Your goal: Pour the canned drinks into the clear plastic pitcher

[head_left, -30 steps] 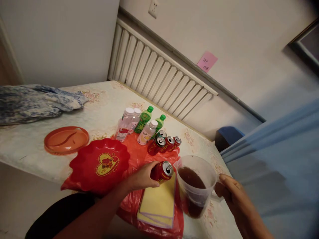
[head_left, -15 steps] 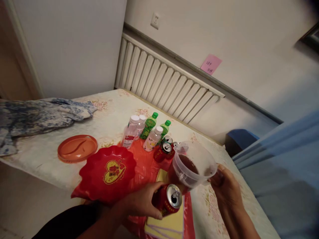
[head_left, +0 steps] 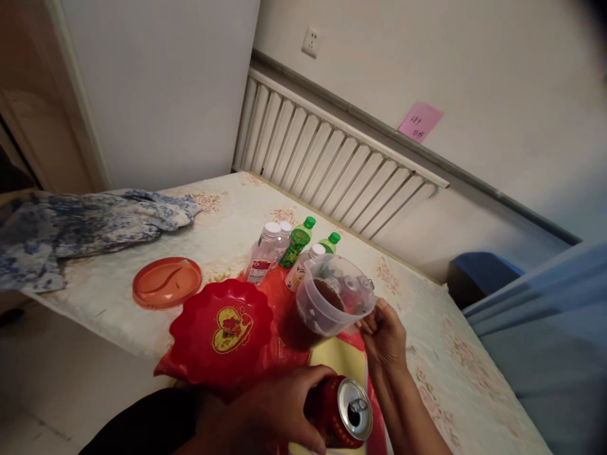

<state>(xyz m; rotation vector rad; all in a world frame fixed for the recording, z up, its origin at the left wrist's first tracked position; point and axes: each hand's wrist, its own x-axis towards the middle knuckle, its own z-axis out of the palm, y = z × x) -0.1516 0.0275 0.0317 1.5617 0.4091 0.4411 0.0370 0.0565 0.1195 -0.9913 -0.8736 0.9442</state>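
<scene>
My left hand [head_left: 284, 404] is wrapped round a red drink can [head_left: 334, 407], whose silver top with an opened hole tilts toward me. Beyond it, my right hand [head_left: 386, 335] grips the right side of a clear plastic measuring jug [head_left: 308, 306]. Dark brown liquid [head_left: 327, 294] lies in the tilted jug, pooled toward its left side. Below the jug is a yellow cloth [head_left: 339, 357] on red plastic sheeting. Several cans behind the jug show only blurred through its wall. A red scalloped plate [head_left: 194, 328] with a gold heart lies left of my left hand.
Behind the jug stand white-capped clear bottles [head_left: 263, 253] and green-capped bottles [head_left: 298, 241]. An orange dish [head_left: 165, 284] and a blue-patterned cloth [head_left: 118, 221] are on the left of the flowered tablecloth [head_left: 227, 208]. A radiator [head_left: 327, 151] lines the wall; a blue curtain [head_left: 569, 328] hangs at right.
The jug in my right hand has moved left, over the red sheeting and in front of the cans. My left hand has brought the can lower and to the right. The view has shifted slightly.
</scene>
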